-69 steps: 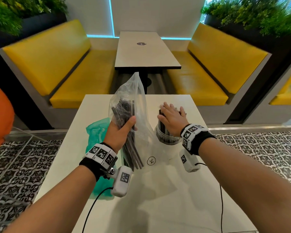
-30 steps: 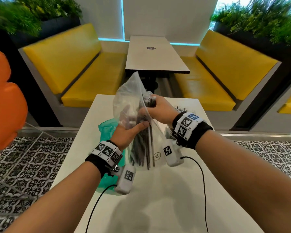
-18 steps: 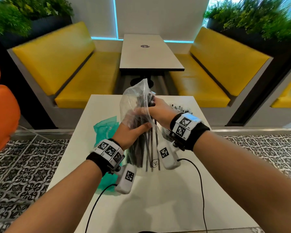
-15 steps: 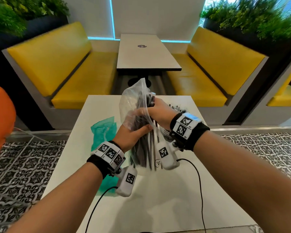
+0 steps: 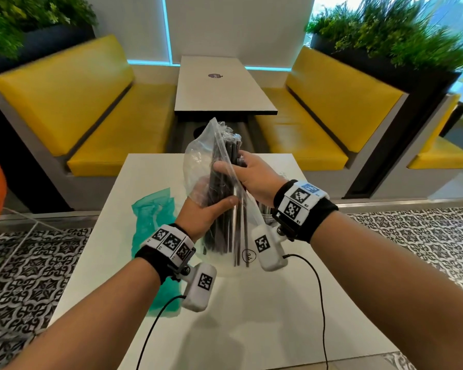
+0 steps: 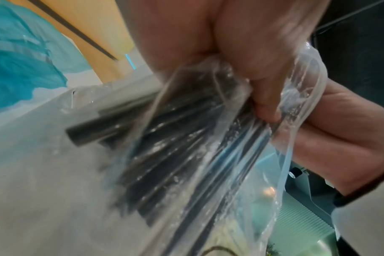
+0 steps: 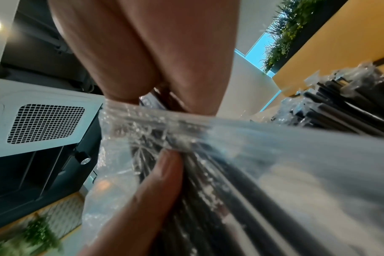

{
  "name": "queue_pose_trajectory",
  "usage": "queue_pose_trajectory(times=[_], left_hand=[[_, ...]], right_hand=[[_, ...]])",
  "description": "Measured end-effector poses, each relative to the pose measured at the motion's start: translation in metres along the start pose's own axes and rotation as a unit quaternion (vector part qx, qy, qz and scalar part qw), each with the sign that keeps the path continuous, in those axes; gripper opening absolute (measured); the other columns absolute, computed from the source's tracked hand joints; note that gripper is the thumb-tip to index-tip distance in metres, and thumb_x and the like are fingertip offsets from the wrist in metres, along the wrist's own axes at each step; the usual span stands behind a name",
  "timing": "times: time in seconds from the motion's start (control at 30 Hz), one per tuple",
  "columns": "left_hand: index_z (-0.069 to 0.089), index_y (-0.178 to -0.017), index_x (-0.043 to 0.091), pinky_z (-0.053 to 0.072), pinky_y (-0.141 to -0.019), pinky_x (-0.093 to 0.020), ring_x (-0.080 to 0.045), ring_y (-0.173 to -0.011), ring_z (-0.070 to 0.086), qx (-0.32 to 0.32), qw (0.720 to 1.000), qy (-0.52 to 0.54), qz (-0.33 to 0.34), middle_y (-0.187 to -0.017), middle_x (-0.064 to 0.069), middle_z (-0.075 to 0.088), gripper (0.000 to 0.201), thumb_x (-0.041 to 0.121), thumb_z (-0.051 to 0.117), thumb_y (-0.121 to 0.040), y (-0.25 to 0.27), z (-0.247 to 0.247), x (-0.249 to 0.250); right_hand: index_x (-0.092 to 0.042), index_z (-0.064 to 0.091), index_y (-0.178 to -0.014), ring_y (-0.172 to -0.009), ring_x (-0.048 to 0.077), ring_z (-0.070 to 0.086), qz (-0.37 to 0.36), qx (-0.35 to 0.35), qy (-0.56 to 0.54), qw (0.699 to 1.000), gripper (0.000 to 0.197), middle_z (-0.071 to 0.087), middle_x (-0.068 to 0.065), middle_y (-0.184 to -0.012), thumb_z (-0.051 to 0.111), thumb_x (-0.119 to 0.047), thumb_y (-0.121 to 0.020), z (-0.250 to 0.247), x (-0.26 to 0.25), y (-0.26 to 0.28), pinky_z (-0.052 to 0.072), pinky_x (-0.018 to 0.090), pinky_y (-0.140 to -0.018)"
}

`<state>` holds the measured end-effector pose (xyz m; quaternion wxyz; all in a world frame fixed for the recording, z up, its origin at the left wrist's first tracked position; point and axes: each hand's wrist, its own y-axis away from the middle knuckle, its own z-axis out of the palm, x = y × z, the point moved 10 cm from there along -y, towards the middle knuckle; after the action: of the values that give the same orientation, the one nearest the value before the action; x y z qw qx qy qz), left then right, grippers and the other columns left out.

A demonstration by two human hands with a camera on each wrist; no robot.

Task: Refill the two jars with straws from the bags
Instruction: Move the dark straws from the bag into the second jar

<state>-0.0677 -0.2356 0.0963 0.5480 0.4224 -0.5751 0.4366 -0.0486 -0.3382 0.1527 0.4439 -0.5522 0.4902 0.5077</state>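
head view alone shows both hands clamped on clear bag [image 5: 198, 166] of black straws [image 5: 219, 209], green bag [image 5: 150, 222] beside

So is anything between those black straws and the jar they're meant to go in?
Yes. The clear bag still wraps the black straws, which both hands grip; the right hand and wrist block most of the jar behind.

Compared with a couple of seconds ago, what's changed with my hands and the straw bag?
The right hand left the top of the jar and moved left to the clear bag, where it now grips the black straws near their upper ends. The left hand kept its hold on the bag's middle. The teal bag stayed lying on the white table.
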Motion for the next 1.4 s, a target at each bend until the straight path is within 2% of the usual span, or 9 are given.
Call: queue_pose_trajectory(times=[0.17,0.43,0.6,0.7,0.83,0.97,1.1,1.27,1.4], left_hand=[[0.053,-0.119,0.034,0.055,-0.089,-0.028,-0.011,-0.106,0.068,-0.036,0.998,0.048,-0.006,-0.118,0.000,0.068,0.045,0.013,0.073,-0.084,0.002,0.016,0.001],[0.052,-0.126,0.032,0.050,-0.101,-0.049,-0.018,-0.113,0.065,-0.020,0.999,-0.046,0.001,-0.120,0.002,0.068,0.080,0.033,0.092,-0.057,-0.003,0.005,0.000],[0.049,-0.134,0.025,0.050,-0.102,-0.049,-0.021,-0.114,0.064,-0.011,0.998,-0.064,0.010,-0.122,0.000,0.066,0.081,0.028,0.088,-0.063,-0.005,0.000,0.004],[0.050,-0.133,0.021,0.051,-0.102,-0.043,-0.016,-0.111,0.065,-0.031,0.997,-0.069,0.021,-0.117,0.001,0.067,0.070,0.015,0.085,-0.072,-0.007,0.006,0.007],[0.049,-0.116,0.037,0.051,-0.089,-0.018,0.002,-0.102,0.061,-0.052,0.993,-0.093,0.052,-0.109,0.011,0.064,0.057,0.010,0.081,-0.078,-0.006,0.006,0.011],[0.044,-0.123,0.038,0.050,-0.099,-0.035,-0.015,-0.113,0.060,-0.056,0.990,-0.120,0.059,-0.115,0.008,0.062,0.066,0.019,0.084,-0.074,-0.006,0.005,0.008],[0.046,-0.130,0.032,0.050,-0.102,-0.043,-0.016,-0.116,0.061,-0.058,0.992,-0.094,0.063,-0.120,0.004,0.064,0.074,0.025,0.088,-0.069,-0.011,0.007,0.006],[0.051,-0.126,0.021,0.054,-0.093,-0.028,-0.007,-0.104,0.067,-0.074,0.992,-0.065,0.080,-0.113,0.001,0.068,0.057,0.026,0.080,-0.077,-0.015,0.016,0.013],[0.054,-0.116,0.023,0.054,-0.086,-0.021,-0.008,-0.100,0.069,-0.077,0.993,-0.025,0.089,-0.103,0.003,0.072,0.039,0.018,0.074,-0.083,-0.015,0.025,0.017]], right_hand=[[-0.015,0.054,-0.116,-0.101,0.031,0.067,0.016,0.025,0.002,1.000,0.043,0.067,0.014,-0.108,0.070,-0.035,-0.082,0.001,0.005,-0.002,0.054,0.053,-0.093],[-0.008,0.038,-0.134,-0.102,0.025,0.065,0.006,0.022,-0.049,0.999,0.049,0.062,0.015,-0.117,0.062,-0.024,-0.094,0.002,-0.003,0.000,0.056,0.042,-0.091],[-0.015,0.060,-0.110,-0.098,0.023,0.069,-0.012,0.000,0.015,1.000,0.033,0.070,0.007,-0.102,0.077,-0.022,-0.082,0.004,-0.005,0.000,0.055,0.044,-0.093],[-0.012,0.063,-0.113,-0.095,0.020,0.071,-0.012,0.037,0.054,0.998,0.043,0.072,0.005,-0.101,0.081,-0.026,-0.077,-0.004,-0.004,0.002,0.058,0.039,-0.089],[-0.013,0.065,-0.104,-0.074,-0.002,0.068,-0.014,0.042,0.094,0.995,0.035,0.070,-0.004,-0.085,0.082,-0.027,-0.076,-0.005,-0.006,0.002,0.055,0.017,-0.066],[-0.016,0.064,-0.083,-0.040,-0.004,0.049,0.016,-0.006,0.169,0.985,0.021,0.057,-0.012,-0.057,0.077,-0.033,-0.081,-0.003,-0.011,0.005,0.034,0.009,-0.040],[-0.010,0.068,-0.092,-0.055,0.004,0.061,0.007,-0.012,0.180,0.984,0.025,0.066,-0.002,-0.070,0.077,-0.032,-0.082,-0.010,-0.017,0.006,0.045,0.018,-0.050],[-0.016,0.069,-0.093,-0.073,0.012,0.073,0.003,0.016,0.166,0.986,0.018,0.075,0.005,-0.089,0.075,-0.030,-0.084,-0.030,-0.022,0.010,0.060,0.026,-0.065],[-0.006,0.068,-0.110,-0.077,0.017,0.075,-0.002,0.044,0.153,0.987,0.039,0.076,0.008,-0.096,0.076,-0.032,-0.082,-0.043,-0.020,0.012,0.059,0.026,-0.064]])
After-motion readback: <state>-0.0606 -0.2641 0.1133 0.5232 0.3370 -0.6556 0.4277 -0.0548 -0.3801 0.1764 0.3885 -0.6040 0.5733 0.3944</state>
